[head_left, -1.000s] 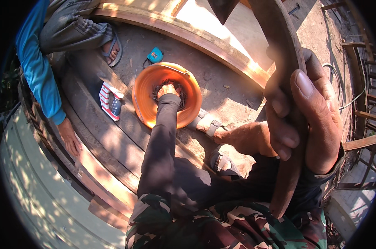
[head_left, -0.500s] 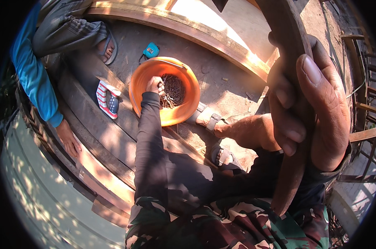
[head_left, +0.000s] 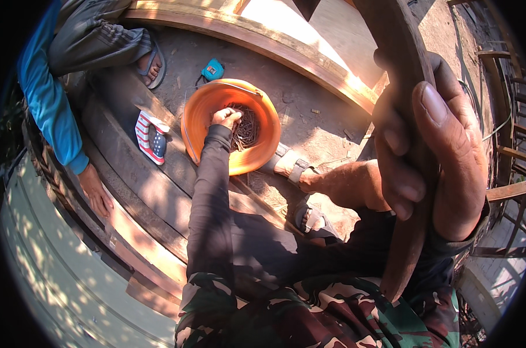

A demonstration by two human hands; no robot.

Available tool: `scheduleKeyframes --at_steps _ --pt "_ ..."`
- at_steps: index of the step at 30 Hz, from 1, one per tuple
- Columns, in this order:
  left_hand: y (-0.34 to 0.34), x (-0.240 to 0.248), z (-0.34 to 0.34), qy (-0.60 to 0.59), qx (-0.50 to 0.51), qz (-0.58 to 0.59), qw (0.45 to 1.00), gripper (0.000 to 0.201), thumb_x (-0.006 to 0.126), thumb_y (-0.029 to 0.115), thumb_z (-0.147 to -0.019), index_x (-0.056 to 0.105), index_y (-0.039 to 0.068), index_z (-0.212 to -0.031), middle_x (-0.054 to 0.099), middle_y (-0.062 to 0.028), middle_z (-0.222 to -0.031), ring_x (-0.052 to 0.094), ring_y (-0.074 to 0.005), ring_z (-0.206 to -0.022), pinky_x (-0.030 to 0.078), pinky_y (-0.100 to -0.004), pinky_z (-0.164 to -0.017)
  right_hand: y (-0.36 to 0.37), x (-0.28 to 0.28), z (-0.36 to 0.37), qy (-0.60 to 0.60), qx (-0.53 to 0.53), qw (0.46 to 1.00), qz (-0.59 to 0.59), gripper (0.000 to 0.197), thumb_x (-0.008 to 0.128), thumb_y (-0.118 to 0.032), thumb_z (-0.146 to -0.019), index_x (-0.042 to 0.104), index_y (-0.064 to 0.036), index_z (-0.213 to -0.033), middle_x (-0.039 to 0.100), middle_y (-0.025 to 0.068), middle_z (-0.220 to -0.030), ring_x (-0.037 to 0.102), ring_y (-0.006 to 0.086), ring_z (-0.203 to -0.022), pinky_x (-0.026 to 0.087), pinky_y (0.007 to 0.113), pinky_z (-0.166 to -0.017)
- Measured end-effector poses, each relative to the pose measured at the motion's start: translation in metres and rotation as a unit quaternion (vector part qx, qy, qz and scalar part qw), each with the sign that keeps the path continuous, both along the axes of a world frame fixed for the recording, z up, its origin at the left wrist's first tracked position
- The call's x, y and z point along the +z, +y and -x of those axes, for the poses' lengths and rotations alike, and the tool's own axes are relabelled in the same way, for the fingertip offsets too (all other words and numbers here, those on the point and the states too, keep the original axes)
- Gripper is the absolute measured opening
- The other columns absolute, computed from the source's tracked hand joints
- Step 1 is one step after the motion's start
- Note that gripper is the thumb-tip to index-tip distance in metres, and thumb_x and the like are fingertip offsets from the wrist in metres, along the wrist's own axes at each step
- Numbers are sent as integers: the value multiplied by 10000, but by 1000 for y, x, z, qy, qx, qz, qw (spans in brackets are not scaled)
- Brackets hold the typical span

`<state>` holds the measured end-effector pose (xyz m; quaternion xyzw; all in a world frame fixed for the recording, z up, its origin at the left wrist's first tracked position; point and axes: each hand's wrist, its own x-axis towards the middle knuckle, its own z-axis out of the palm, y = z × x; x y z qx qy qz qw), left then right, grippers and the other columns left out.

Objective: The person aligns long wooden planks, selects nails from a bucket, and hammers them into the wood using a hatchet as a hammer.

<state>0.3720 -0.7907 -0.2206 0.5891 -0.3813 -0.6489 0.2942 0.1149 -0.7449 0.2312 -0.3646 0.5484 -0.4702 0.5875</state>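
My left hand (head_left: 226, 118) reaches into an orange bucket (head_left: 200, 124), fingers pinched together over a heap of rusty nails (head_left: 247, 132) at its bottom. Thin nails seem to be between the fingertips, but they are too small to tell apart. Close to the camera, my right hand (head_left: 448, 151) is closed around the wooden handle (head_left: 405, 246) of what looks like a hammer. Most of its head lies beyond the upper edge; only a dark pointed tip (head_left: 306, 6) shows.
Left, a person in a blue sleeve (head_left: 51, 110) rests a hand (head_left: 95, 191) on a plank. A red, white and blue handled tool (head_left: 151, 138) lies on boards (head_left: 129, 153). A teal tape measure (head_left: 212, 69) is behind the bucket. A long timber beam (head_left: 263, 42) crosses beyond.
My left hand has turned and shifted slightly right over the nails. My right hand keeps its grip on the hammer, almost unmoved.
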Motion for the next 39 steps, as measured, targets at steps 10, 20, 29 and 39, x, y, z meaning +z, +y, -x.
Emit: scheduleKeyframes --at_steps 10,20,29,39 --pt "3 36 65 -572 -376 154 712 203 538 169 -794 706 78 -863 681 -160 -865 672 -287 -821 534 -386 -750 3 -11 6 -64 -18 998 -4 429 498 -259 -910 394 38 -1201 462 47 -691 323 31 -334 303 174 -279" --pt "9 12 78 -541 -449 186 686 254 477 197 -836 695 129 -947 676 -135 -965 671 -291 -870 536 -396 -741 -2 6 -1 -5 -23 1000 -4 372 512 -241 -899 409 22 -1142 460 54 -680 324 36 -347 295 177 -281" --pt "-5 13 36 -312 -177 84 930 152 703 136 -691 725 113 -839 691 -128 -862 664 -244 -860 497 -346 -820 4 7 -8 -22 2 1000 -17 361 533 -225 -884 419 19 -1125 457 61 -681 325 43 -359 289 175 -295" --pt "7 42 38 -514 -258 191 796 172 630 168 -722 688 89 -864 656 -152 -953 642 -319 -875 508 -412 -804 11 7 -12 -13 2 1000 -25 386 547 -240 -877 429 17 -1140 453 59 -677 314 40 -361 279 170 -295"
